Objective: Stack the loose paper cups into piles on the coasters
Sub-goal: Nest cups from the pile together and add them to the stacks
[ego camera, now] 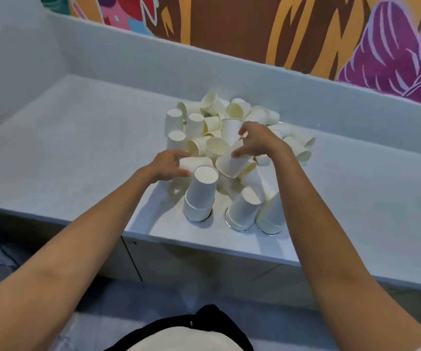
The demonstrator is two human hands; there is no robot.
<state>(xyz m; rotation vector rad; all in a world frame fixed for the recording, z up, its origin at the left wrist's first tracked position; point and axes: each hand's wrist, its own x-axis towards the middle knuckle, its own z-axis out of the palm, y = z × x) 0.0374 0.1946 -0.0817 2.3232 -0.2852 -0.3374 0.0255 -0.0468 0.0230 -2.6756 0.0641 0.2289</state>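
Note:
A heap of loose white paper cups (232,122) lies on the pale counter, some upside down, some on their sides. Three short upside-down stacks stand near the front edge on round metal-rimmed coasters: a left stack (200,196), a middle stack (243,209) and a right stack (271,214). The coasters show only as thin rims, such as the left coaster (205,220). My left hand (170,164) grips a cup lying on its side (196,163) just behind the left stack. My right hand (258,141) holds a tilted cup (233,164) by its base, mouth toward me.
The counter (90,158) has a raised back ledge with a colourful mural wall behind it. Its front edge runs just before the stacks, with cabinet doors below. Bare surface stretches to the left and right of the heap.

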